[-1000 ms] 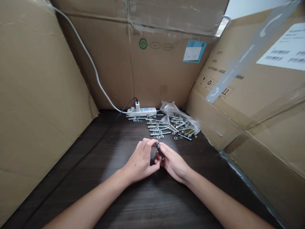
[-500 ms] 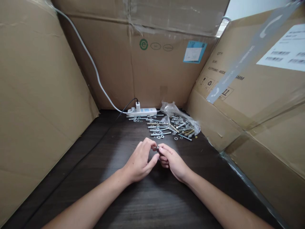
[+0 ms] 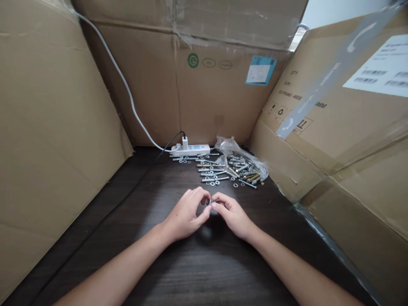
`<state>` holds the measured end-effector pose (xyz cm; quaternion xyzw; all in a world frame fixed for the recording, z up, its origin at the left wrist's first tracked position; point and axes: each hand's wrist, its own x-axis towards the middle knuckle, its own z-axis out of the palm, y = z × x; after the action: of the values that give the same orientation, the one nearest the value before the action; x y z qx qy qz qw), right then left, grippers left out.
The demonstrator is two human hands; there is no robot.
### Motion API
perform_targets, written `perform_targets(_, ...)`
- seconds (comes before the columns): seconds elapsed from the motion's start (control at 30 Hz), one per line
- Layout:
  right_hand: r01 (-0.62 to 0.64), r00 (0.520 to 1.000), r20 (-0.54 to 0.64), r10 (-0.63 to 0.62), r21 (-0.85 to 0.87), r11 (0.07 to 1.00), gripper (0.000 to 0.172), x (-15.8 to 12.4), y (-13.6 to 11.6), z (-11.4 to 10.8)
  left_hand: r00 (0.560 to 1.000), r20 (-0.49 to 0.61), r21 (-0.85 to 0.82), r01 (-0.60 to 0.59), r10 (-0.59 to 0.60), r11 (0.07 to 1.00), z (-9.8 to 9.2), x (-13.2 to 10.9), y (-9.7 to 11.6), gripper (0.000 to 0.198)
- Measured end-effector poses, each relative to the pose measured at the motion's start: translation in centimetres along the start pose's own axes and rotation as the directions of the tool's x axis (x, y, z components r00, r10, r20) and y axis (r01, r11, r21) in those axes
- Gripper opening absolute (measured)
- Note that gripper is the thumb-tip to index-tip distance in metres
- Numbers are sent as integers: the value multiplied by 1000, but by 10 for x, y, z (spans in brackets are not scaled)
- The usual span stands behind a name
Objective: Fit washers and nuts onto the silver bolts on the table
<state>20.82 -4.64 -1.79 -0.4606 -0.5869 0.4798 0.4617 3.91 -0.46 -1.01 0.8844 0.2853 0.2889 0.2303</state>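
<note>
Above the dark table, my left hand (image 3: 187, 213) and my right hand (image 3: 234, 215) meet fingertip to fingertip at a small shiny metal fastener (image 3: 209, 202). The thumb and index finger of the left close on its left side. From the right, the other thumb and index finger pinch it. Its exact kind is too small and too covered to make out. Just beyond my hands lie long bolts (image 3: 215, 179) in rows, with washers (image 3: 217, 182) and nuts among them. Behind these on the right is a heap of bolts (image 3: 244, 166) partly in a clear plastic bag (image 3: 227, 145).
A white power strip (image 3: 204, 148) with a plug and black cable (image 3: 127, 195) sits at the back. A white cord (image 3: 127, 91) runs up the left. Cardboard boxes (image 3: 153, 85) wall in the table (image 3: 204, 272) at the back, left and right.
The fastener has turned and shows brighter between my fingertips. My right hand's fingers have gone from curled around it to a fingertip pinch. My left fingertips have dipped slightly.
</note>
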Motion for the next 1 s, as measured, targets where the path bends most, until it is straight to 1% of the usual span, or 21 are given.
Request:
perform_targets(0.1, 20, 1000, 1, -20, -56, 998, 17, 1, 1, -2, 998, -27, -23, 50, -50, 998, 2, 0, -3, 6)
perform_targets(0.2, 18, 999, -45, -24, -121, 992, 15, 1, 3, -5, 993, -37, -102, 110, -114, 989, 4, 1, -6, 11)
perform_targets(0.3, 1, 997, -79, -15, -164, 986, 17, 1, 4, -6, 989, 9, -208, 145, -146, 967, 5, 1, -6, 19)
perform_targets(0.37, 2, 996, -84, -17, -176, 984, 19, 1, 5, -7, 985, 43, -266, 173, -167, 948, 4, 1, -5, 19)
perform_targets(0.5, 33, 997, -65, -46, -191, 981, 21, 0, 5, -5, 982, 70, -373, 188, -175, 908, 5, -1, -3, 17)
perform_targets(0.67, 49, 999, -5, -51, -223, 974, 19, -3, 3, -3, 981, 100, -483, 191, -164, 855, 9, -2, -4, 15)
perform_targets(0.73, 57, 998, 1, -58, -227, 972, 19, -3, 2, -3, 980, 97, -484, 200, -175, 852, 8, -2, -4, 13)
perform_targets(0.83, 69, 997, -3, -72, -224, 972, 18, -4, 1, -3, 977, 82, -429, 213, -197, 878, 6, 0, -4, 13)
perform_targets(1.0, 58, 998, -15, -64, -252, 966, 16, -5, 2, -3, 982, 88, -277, 188, -170, 942, 5, 2, -8, 27)
